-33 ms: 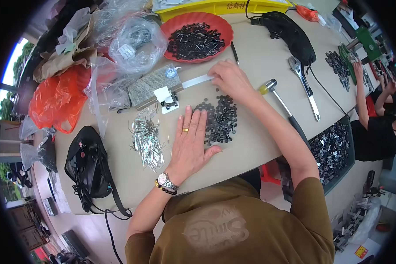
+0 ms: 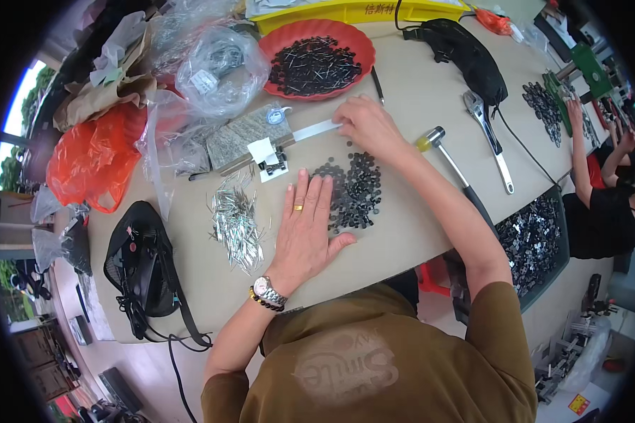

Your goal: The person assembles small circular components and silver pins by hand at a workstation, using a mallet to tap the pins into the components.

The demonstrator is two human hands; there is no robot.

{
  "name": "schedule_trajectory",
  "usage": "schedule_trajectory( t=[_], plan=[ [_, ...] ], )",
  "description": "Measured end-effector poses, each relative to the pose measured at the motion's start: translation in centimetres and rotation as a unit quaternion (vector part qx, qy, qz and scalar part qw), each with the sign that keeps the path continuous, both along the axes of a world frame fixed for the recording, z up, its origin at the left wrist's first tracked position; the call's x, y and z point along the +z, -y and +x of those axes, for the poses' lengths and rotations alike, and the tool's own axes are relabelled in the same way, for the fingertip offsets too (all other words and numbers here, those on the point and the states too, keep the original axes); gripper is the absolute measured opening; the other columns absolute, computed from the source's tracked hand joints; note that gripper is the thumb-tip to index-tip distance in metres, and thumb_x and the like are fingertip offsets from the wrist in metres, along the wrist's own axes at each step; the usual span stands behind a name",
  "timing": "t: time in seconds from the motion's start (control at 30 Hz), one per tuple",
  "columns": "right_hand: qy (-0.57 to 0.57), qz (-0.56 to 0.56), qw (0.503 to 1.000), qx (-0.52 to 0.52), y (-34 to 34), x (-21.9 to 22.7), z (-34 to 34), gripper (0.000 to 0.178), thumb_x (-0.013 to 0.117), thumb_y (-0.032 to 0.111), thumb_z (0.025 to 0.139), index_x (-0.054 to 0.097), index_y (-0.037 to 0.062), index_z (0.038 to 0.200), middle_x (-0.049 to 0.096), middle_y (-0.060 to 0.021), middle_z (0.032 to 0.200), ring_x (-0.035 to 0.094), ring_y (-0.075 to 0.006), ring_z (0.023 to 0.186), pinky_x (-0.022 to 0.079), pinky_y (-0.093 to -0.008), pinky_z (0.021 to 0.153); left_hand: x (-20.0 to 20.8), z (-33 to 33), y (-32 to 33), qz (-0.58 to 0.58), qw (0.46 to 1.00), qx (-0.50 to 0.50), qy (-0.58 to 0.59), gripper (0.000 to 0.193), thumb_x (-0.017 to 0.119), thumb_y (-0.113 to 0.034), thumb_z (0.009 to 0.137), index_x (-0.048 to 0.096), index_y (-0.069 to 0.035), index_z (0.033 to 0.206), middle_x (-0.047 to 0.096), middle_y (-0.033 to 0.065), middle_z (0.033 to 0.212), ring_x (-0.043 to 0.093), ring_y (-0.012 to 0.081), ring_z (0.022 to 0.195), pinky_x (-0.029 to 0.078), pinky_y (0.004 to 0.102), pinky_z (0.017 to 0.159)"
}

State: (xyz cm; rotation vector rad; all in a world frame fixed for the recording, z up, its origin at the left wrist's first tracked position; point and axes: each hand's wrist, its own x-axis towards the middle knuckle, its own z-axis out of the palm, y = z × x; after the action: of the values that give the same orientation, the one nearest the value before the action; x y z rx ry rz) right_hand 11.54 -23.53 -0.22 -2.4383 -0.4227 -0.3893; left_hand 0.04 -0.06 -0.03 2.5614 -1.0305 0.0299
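A: What is in hand at this tabletop?

B: A worker in a brown shirt appears to be steadying a pale strip. The right hand has its fingers pinched together, it seems, on the strip's near end; the strip runs leftward from them to a piece of white paper.

A: And the other hand?

B: The left hand lies flat, palm down, its fingers straight and side by side, thumb spread, clamped on nothing visible. Black discs lie just right of those fingers, silver pins to their left. Whether the palm covers any discs cannot be told.

A: Farther off?

B: A red bowl of black and silver pieces sits beyond the right fingers; a hammer and a wrench lie to their right.

A: What does the next move call for?

B: On this reading, a light, steady pinch on the strip and a left palm that scatters no discs.

A: Any change from the earlier frame?

B: Next to none. Both hands, the strip and the piles match their earlier places.
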Motion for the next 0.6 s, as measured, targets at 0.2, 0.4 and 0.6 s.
schedule_trajectory(
  t=[0.2,0.4,0.6],
  plan=[
    [-0.002,-0.05,0.998,0.04,0.1,-0.6,1.0,0.011,0.069,0.009,0.082,0.062,0.0034,0.088,0.063,-0.0127,0.09,0.058,-0.0346,0.097,0.049,-0.0442,0.083,0.2,0.0,0.3,-0.002,1.0,-0.003,0.01,0.104,0.043,-0.075,0.091,0.028,0.004,0.156,0.034,0.0256,0.158,0.017,0.0436,0.153,0.015,0.0579,0.122],
    [-0.004,-0.026,1.0,-0.009,1.5,3.7,-4.8,0.011,0.064,0.007,0.087,0.055,0.0013,0.09,0.059,-0.0175,0.085,0.058,-0.0387,0.087,0.048,-0.0453,0.076,1.6,2.1,2.2,0.013,0.998,-0.043,0.041,0.094,0.044,-0.073,0.091,0.034,-0.006,0.157,0.041,0.0198,0.155,0.021,0.0417,0.152,0.017,0.058,0.122],
    [-0.245,-0.108,0.963,0.03,5.6,10.3,-19.5,0.011,0.061,0.007,0.082,0.052,-0.0004,0.082,0.059,-0.0208,0.075,0.061,-0.0419,0.077,0.048,-0.0488,0.069,0.7,3.5,3.8,0.023,0.984,-0.173,0.029,0.078,0.05,-0.057,0.096,0.035,-0.011,0.157,0.045,0.0152,0.154,0.025,0.0385,0.151,0.021,0.0557,0.123]
  ],
)
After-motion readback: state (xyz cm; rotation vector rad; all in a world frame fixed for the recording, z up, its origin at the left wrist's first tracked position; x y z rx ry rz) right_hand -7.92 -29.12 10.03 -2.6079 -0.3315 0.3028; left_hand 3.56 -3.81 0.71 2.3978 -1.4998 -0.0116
